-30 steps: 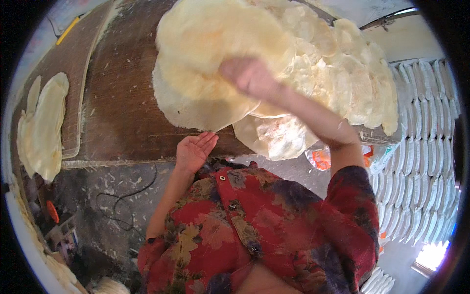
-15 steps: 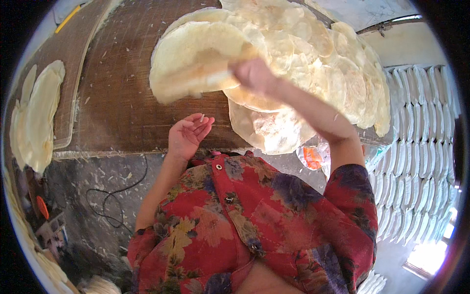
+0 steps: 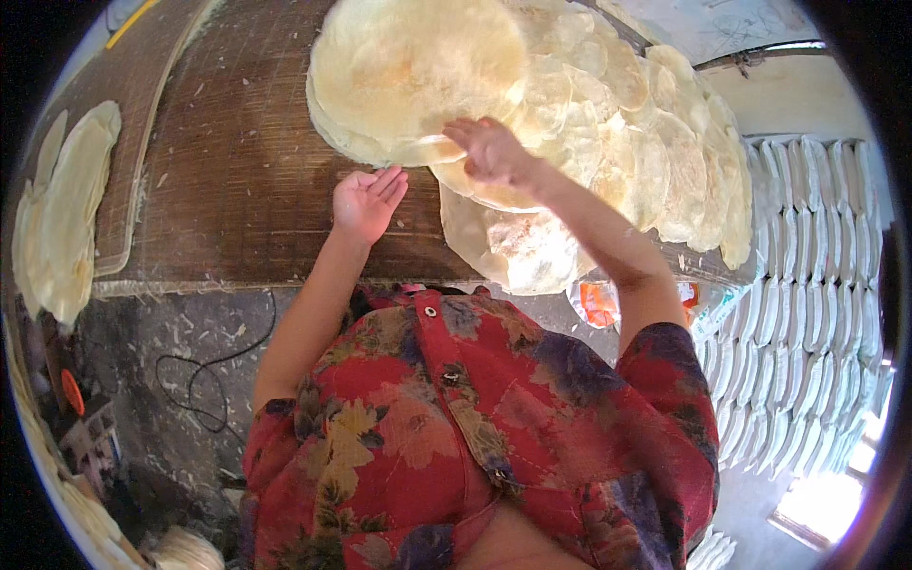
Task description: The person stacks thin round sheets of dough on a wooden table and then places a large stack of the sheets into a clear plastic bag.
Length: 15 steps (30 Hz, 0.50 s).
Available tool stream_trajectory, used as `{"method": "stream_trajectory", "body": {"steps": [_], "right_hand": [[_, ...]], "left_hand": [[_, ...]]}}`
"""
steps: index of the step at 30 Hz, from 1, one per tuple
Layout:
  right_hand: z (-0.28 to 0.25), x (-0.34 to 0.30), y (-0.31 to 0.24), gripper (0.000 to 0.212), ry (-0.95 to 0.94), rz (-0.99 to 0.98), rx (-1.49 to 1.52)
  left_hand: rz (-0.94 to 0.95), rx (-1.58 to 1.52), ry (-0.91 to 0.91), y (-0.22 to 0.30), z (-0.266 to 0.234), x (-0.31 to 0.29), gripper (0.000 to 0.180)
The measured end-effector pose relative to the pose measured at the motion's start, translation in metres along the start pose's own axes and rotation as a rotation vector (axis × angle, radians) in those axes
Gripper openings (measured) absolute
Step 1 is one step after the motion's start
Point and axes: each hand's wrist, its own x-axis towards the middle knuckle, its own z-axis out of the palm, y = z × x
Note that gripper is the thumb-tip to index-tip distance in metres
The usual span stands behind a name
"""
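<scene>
A large, thin, pale round flatbread (image 3: 418, 66) lies flat at the table's far middle, on top of another sheet whose edge shows beneath. My right hand (image 3: 492, 154) is over its near right edge, fingers apart and pointing left; I cannot tell whether the fingertips touch the sheet. Just short of the near edge, my left hand (image 3: 369, 202) is palm up with its fingers stretched out, nothing visible in it. More thin round sheets (image 3: 655, 152) overlap in a wide spread to the right, and one hangs slightly past the table's front edge.
The brown wooden table (image 3: 237, 171) carries small white scraps. At far left lies a folded stack of pale sheets (image 3: 81, 209). Stacked white packs (image 3: 807, 285) stand at right. An orange and white bag (image 3: 597, 304) is below the table edge; a black cable (image 3: 195, 361) lies on the floor.
The flatbread, folded over and blurred before, now lies spread flat and farther back. My left hand has moved up toward its edge, and the small white bit there no longer shows.
</scene>
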Motion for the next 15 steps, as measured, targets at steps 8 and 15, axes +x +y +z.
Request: {"method": "stream_trajectory", "body": {"steps": [8,15], "right_hand": [[0.012,0.035,0.0,0.041,0.359,-0.034,-0.024],[-0.072,0.104,0.029,0.018,0.236,0.112,-0.149]], "left_hand": [[0.039,0.194,-0.143,0.003,-0.012,-0.008,0.037],[-0.015,0.549,0.032,-0.014,-0.021,-0.047,0.035]]}}
